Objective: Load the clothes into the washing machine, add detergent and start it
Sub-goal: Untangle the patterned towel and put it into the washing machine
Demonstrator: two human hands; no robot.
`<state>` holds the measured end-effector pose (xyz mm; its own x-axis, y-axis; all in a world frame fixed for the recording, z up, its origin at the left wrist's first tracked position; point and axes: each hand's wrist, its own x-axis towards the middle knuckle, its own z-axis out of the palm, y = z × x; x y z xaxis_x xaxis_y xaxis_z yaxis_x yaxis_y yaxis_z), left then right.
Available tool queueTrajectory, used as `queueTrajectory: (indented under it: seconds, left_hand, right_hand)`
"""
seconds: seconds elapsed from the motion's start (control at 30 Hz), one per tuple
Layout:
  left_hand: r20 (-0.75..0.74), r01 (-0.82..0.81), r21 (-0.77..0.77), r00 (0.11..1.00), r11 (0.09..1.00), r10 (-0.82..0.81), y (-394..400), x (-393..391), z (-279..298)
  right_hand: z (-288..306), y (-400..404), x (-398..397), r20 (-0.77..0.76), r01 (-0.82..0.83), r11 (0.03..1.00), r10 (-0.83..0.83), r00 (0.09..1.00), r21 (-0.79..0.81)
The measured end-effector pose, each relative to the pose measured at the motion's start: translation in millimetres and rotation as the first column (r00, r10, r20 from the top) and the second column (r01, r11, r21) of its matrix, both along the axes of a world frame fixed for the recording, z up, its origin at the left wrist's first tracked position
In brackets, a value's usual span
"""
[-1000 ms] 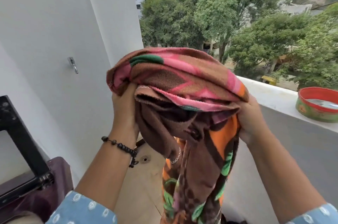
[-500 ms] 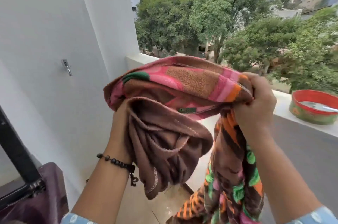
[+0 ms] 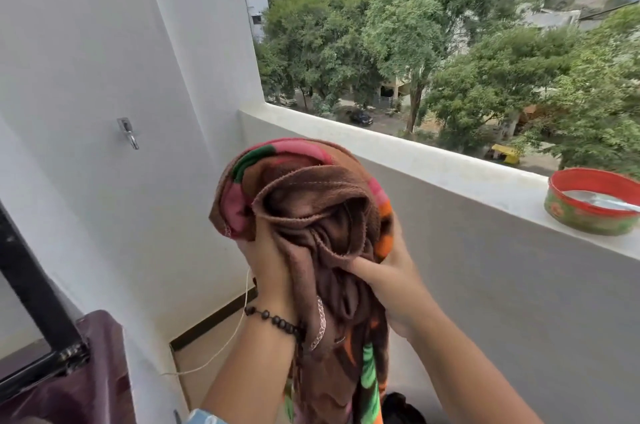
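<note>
Brown fleece blanket [image 3: 304,201] patterned in pink, orange and green, black beaded bracelet [image 3: 273,319], round red-rimmed green tin [image 3: 588,215] with orange motifs, white wall [image 3: 104,59], maroon cloth [image 3: 97,371]

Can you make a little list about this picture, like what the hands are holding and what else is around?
place: a balcony, trees beyond
held thing: bunched blanket, brown with pink, orange and green
left hand: grips the blanket's left side
right hand: grips the right side, thumb pressed into the folds
blanket tail: hangs down between the arms
wrist: beaded bracelet on the left one
ledge: holds a red-rimmed round tin
wall: metal hook
washing machine: not in view
</note>
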<state>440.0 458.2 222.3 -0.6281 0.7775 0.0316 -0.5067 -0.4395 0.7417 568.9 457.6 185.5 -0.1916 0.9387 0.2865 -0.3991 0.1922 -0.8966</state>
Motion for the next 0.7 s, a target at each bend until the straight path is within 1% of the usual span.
queueTrajectory:
  seconds: [0.03,0.07,0.1,0.13,0.17,0.23,0.27,0.33,0.37,0.4,0.43,0.47,0.5,0.53,0.57,0.6,0.63,0.67,0.7]
  left_hand:
    - [-0.013,0.059,-0.021,0.998,0.998,-0.059,-5,5,-5]
    - [-0.041,0.160,-0.025,0.986,0.987,-0.161,-12,6,-11]
    - [-0.099,0.240,-0.093,0.964,0.966,-0.248,-19,5,-22]
    - [-0.155,0.324,-0.142,0.926,0.935,-0.344,-27,0,-31]
    - [-0.234,0.369,-0.214,0.880,0.905,-0.414,-34,-10,-39]
    - [-0.365,0.406,-0.342,0.774,0.847,-0.518,-44,-31,-48]
    - [-0.402,0.417,-0.369,0.734,0.831,-0.547,-50,-40,-47]
    - [-0.478,0.370,-0.412,0.691,0.833,-0.543,-58,-52,-39]
    - [-0.556,0.337,-0.415,0.641,0.845,-0.529,-61,-53,-31]
    - [-0.647,0.315,-0.418,0.555,0.852,-0.523,-63,-51,-21]
    - [-0.729,0.290,-0.430,0.447,0.855,-0.518,-63,-45,-11]
    - [-0.797,0.257,-0.453,0.314,0.854,-0.517,-61,-35,-3]
    - [-0.838,0.216,-0.475,0.184,0.853,-0.513,-58,-22,2]
    - [-0.852,0.189,-0.497,0.074,0.847,-0.518,-53,-9,5]
    - [-0.857,0.178,-0.507,0.003,0.844,-0.515,-47,4,5]
    - [-0.865,0.189,-0.495,-0.014,0.848,-0.501,-40,16,3]
    - [-0.882,0.208,-0.454,0.038,0.867,-0.470,-33,23,0]
    - [-0.898,0.206,-0.393,0.124,0.896,-0.422,-27,27,-3]
    - [-0.913,0.185,-0.323,0.198,0.928,-0.357,-23,29,-5]
  right_hand:
    - [2,6,6,0.022,0.086,0.996,-0.087,0.996,0.024]
    - [4,12,14,0.041,0.124,0.990,-0.127,0.991,0.074]
    - [7,19,27,0.067,0.146,0.984,-0.153,0.986,0.105]
    - [10,25,42,0.116,0.163,0.976,-0.180,0.977,0.141]
    - [17,29,55,0.216,0.186,0.965,-0.225,0.950,0.184]
    - [28,34,78,0.411,0.166,0.943,-0.279,0.868,0.290]
    - [33,36,85,0.469,0.124,0.933,-0.281,0.837,0.338]
    - [43,39,93,0.575,0.009,0.914,-0.263,0.775,0.405]
    - [46,40,95,0.630,-0.047,0.900,-0.266,0.729,0.434]
    - [48,39,95,0.676,-0.105,0.884,-0.267,0.686,0.456]
    - [51,38,93,0.718,-0.163,0.872,-0.259,0.647,0.462]
    - [53,36,90,0.751,-0.225,0.859,-0.240,0.615,0.459]
    - [56,34,85,0.778,-0.288,0.845,-0.215,0.590,0.451]
    - [58,32,81,0.794,-0.345,0.827,-0.184,0.580,0.444]
    - [62,31,78,0.799,-0.384,0.808,-0.168,0.578,0.447]
    - [65,30,77,0.796,-0.404,0.793,-0.161,0.584,0.457]
    - [68,30,78,0.788,-0.404,0.787,-0.162,0.594,0.466]
    - [69,31,82,0.768,-0.383,0.793,-0.158,0.621,0.473]
    - [68,32,86,0.732,-0.349,0.818,-0.122,0.670,0.457]
